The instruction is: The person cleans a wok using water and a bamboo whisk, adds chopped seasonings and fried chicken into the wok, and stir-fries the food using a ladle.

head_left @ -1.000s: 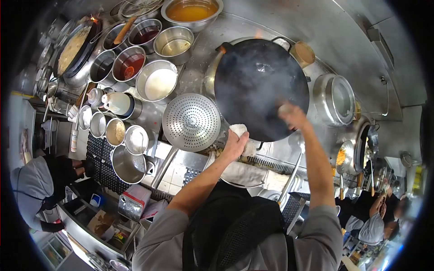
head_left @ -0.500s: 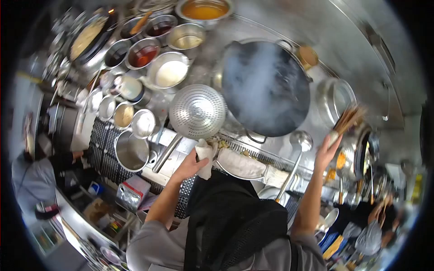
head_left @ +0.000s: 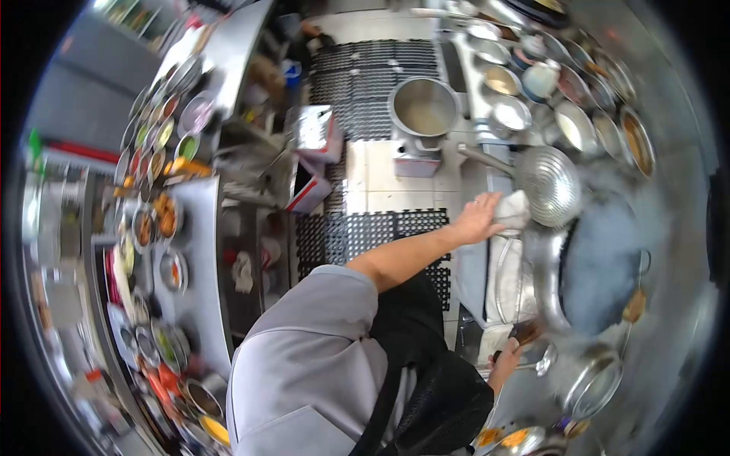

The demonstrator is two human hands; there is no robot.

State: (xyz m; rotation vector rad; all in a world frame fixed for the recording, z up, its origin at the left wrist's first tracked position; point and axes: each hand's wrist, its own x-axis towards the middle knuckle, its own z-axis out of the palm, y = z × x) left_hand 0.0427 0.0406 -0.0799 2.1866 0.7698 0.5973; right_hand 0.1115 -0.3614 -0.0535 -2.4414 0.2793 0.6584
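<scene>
My left hand (head_left: 476, 219) is closed on a folded white cloth (head_left: 512, 210), beside the wok range. Just beyond the cloth lies a big perforated strainer (head_left: 547, 186), its handle pointing away from the wok. My right hand (head_left: 503, 366) is closed around a bamboo brush (head_left: 526, 331), whose brown bristles are blurred. A ladle (head_left: 544, 357) lies close to that hand. The large dark wok (head_left: 601, 266) gives off thick steam that hides much of its inside.
Sauce bowls and tubs (head_left: 574, 125) crowd the range's far end. A tall steel pot (head_left: 423, 110) stands on a box over the floor mats. Behind me runs a steel counter (head_left: 199, 281) bearing food bowls. A glossy metal basin (head_left: 593, 384) sits near the wok.
My view has swung left, bringing the rear counter into sight. My right hand has lowered the brush from beside the metal basin to the range's front edge. The left hand stays with the cloth.
</scene>
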